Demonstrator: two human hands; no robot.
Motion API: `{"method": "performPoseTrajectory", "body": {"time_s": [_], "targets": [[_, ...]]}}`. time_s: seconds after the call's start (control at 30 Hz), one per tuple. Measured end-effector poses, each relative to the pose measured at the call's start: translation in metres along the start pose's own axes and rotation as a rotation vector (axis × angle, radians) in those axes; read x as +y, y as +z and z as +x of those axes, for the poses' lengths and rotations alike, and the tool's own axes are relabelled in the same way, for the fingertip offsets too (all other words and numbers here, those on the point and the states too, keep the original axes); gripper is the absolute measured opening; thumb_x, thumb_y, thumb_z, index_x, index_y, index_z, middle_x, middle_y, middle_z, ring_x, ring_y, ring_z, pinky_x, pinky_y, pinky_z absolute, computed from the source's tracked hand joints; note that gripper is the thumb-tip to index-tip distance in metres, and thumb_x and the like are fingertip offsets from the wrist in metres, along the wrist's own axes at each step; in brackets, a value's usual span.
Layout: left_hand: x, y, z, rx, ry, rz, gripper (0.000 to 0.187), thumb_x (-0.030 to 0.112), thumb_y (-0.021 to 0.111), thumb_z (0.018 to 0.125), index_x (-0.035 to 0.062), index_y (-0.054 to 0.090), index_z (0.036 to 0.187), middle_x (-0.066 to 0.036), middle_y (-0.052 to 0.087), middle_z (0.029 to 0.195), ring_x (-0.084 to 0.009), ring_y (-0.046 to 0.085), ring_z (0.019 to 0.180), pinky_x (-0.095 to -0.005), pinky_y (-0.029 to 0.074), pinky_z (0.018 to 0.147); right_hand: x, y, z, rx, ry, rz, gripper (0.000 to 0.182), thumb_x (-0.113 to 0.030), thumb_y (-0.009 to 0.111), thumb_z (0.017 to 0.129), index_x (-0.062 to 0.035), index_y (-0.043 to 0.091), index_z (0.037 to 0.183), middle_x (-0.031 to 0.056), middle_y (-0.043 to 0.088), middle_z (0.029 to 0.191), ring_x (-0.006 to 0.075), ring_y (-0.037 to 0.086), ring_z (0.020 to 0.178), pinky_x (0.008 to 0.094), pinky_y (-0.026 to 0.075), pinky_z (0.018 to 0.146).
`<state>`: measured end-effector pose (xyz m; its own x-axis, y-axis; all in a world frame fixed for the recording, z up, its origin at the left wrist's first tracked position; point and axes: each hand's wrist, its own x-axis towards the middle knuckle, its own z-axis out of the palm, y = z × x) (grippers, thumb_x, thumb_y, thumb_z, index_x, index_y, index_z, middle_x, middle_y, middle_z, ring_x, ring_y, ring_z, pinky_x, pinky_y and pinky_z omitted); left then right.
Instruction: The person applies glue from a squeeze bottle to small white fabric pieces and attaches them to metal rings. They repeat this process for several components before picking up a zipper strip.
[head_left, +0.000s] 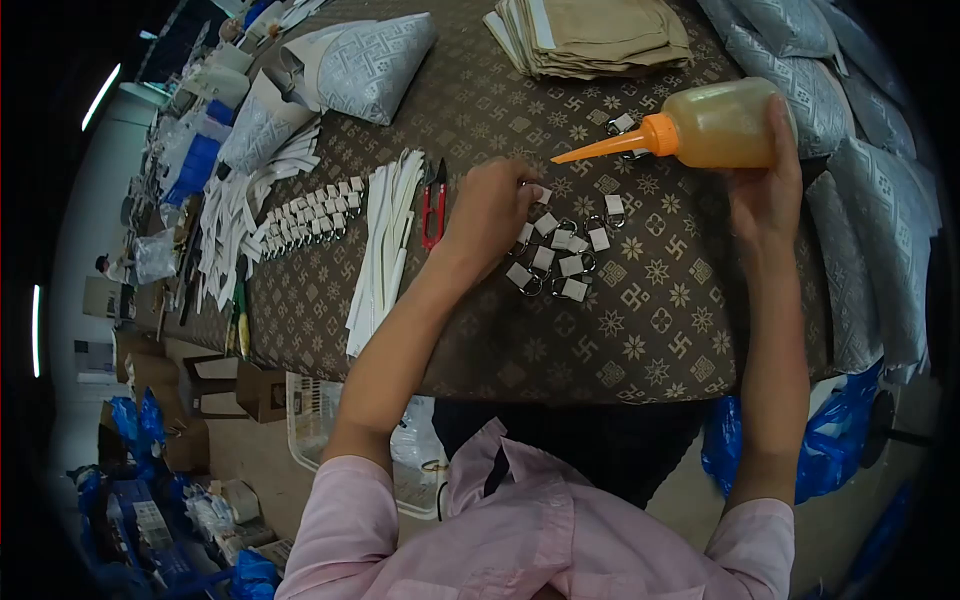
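Note:
My right hand [765,190] is wrapped round a squeeze bottle [720,122] with an orange cap and long orange nozzle. The bottle is held sideways, its nozzle pointing left toward my left hand. My left hand [492,205] is closed at the fingertips on a small white tab [541,194], just below the nozzle tip. Other white tabs with metal rings [571,265] lie loosely grouped on the patterned cloth [640,330] beside that hand. To its left are red-handled thread snips [434,212].
White strips [384,250] lie left of the snips, and neat rows of ringed tabs [310,215] lie beyond them. Folded tan fabric [595,35] is at the back. Silver patterned pouches [365,65] stand at the back left, with more silver pieces [880,230] along the right edge.

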<state>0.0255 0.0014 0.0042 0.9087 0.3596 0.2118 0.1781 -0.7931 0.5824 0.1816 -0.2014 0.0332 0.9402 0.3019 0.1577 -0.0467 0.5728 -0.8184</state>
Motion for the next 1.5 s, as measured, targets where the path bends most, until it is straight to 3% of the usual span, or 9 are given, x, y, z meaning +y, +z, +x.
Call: {"method": "performPoseTrajectory", "body": {"time_s": [0.07, 0.17, 0.23, 0.27, 0.37, 0.57, 0.9, 1.23, 1.5], "targets": [[-0.003, 0.006, -0.004, 0.028, -0.024, 0.009, 0.015, 0.008, 0.061, 0.076, -0.0034, 0.063, 0.086, -0.021, 0.06, 0.079, -0.037, 0.057, 0.076, -0.0415, 0.045, 0.068, 0.002, 0.0, -0.001, 0.001, 0.009, -0.022, 0.042, -0.035, 0.057, 0.085, -0.0022, 0.052, 0.11, 0.007, 0.058, 0.097, 0.0165, 0.06, 0.088, 0.0315, 0.052, 0.065], [-0.004, 0.004, -0.009, 0.154, 0.077, 0.15, 0.016, 0.01, 0.059, 0.077, -0.004, 0.064, 0.084, -0.02, 0.061, 0.075, -0.0329, 0.059, 0.071, -0.038, 0.045, 0.066, 0.004, 0.002, -0.001, -0.02, -0.025, -0.056, 0.039, -0.03, 0.055, 0.087, -0.0011, 0.051, 0.113, 0.0067, 0.058, 0.1, 0.0156, 0.057, 0.094, 0.0321, 0.049, 0.075], [-0.001, -0.012, -0.013, 0.023, -0.143, -0.266, 0.019, 0.013, 0.059, 0.077, -0.0034, 0.064, 0.084, -0.014, 0.06, 0.068, -0.0227, 0.058, 0.064, -0.0329, 0.045, 0.061, 0.005, 0.002, -0.005, -0.034, -0.059, -0.073, 0.039, -0.028, 0.054, 0.088, -0.0001, 0.05, 0.115, 0.0069, 0.057, 0.103, 0.0152, 0.056, 0.097, 0.0323, 0.047, 0.079], [0.0, -0.019, -0.013, 0.033, -0.148, -0.285, 0.019, 0.013, 0.059, 0.077, -0.0034, 0.064, 0.084, -0.014, 0.06, 0.068, -0.0227, 0.058, 0.064, -0.0329, 0.045, 0.061, 0.006, 0.003, -0.006, -0.065, -0.12, -0.097, 0.04, -0.026, 0.053, 0.089, 0.0014, 0.048, 0.118, 0.0076, 0.056, 0.105, 0.0154, 0.055, 0.098, 0.0324, 0.046, 0.082], [-0.004, -0.029, -0.011, -0.053, -0.225, -0.398, 0.022, 0.017, 0.061, 0.075, -0.0039, 0.065, 0.081, -0.005, 0.059, 0.065, -0.0094, 0.052, 0.058, -0.0253, 0.042, 0.054, 0.004, 0.008, -0.013, -0.121, -0.228, -0.168, 0.046, -0.026, 0.052, 0.09, 0.004, 0.043, 0.123, 0.0099, 0.054, 0.111, 0.0168, 0.053, 0.101, 0.0328, 0.044, 0.087], [-0.007, -0.034, -0.014, -0.12, -0.222, -0.566, 0.018, 0.016, 0.062, 0.077, -0.0008, 0.064, 0.082, 0.0, 0.057, 0.065, -0.0044, 0.048, 0.058, -0.0206, 0.038, 0.052, 0.003, 0.014, -0.02, -0.233, -0.284, -0.246, 0.06, -0.031, 0.057, 0.086, 0.006, 0.034, 0.129, 0.0146, 0.048, 0.118, 0.021, 0.051, 0.105, 0.0335, 0.041, 0.092], [-0.004, -0.035, -0.014, -0.148, -0.241, -0.562, 0.017, 0.017, 0.062, 0.078, 0.0002, 0.065, 0.082, 0.001, 0.056, 0.062, -0.0031, 0.047, 0.055, -0.0195, 0.035, 0.049, 0.007, 0.011, -0.019, -0.24, -0.315, -0.264, 0.058, -0.028, 0.055, 0.087, 0.0075, 0.034, 0.128, 0.0154, 0.043, 0.125, 0.0212, 0.05, 0.107, 0.0345, 0.042, 0.092], [-0.003, -0.037, -0.014, -0.151, -0.267, -0.581, 0.018, 0.016, 0.062, 0.079, -0.0005, 0.064, 0.084, 0.001, 0.056, 0.061, -0.0031, 0.047, 0.053, -0.0189, 0.035, 0.048, 0.005, 0.015, -0.021, -0.233, -0.301, -0.32, 0.062, -0.033, 0.053, 0.087, 0.0075, 0.034, 0.129, 0.0157, 0.048, 0.118, 0.0199, 0.052, 0.105, 0.0336, 0.042, 0.091], [0.006, -0.041, -0.014, -0.108, -0.234, -0.627, 0.019, 0.016, 0.064, 0.078, -0.0011, 0.064, 0.086, 0.0, 0.058, 0.066, -0.0036, 0.048, 0.058, -0.0192, 0.038, 0.051, 0.003, 0.01, -0.01, -0.063, -0.091, -0.093, 0.05, -0.033, 0.05, 0.089, 0.0011, 0.041, 0.124, 0.0114, 0.053, 0.112, 0.0189, 0.054, 0.102, 0.033, 0.044, 0.089]]}}
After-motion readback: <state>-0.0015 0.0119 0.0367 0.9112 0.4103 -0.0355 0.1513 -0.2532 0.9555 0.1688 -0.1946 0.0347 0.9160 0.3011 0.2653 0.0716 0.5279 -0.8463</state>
